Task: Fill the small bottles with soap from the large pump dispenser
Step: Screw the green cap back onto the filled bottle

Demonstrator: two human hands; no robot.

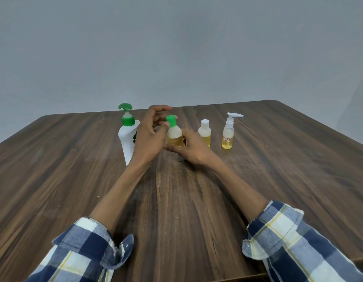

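A small clear bottle with a green cap (174,132) stands on the wooden table (278,180), about half full of yellow soap. My right hand (194,148) grips its lower body from the right. My left hand (151,133) is at its cap, with the thumb and a fingertip on the green cap and the other fingers curved above. Just behind my left hand stands the large white pump dispenser (127,137) with a green pump head, partly hidden by the hand.
To the right stand a small bottle with a white flip cap (205,132) and a small labelled bottle with a white spray pump (228,135), both holding yellow soap. A plain grey wall runs behind the table's far edge.
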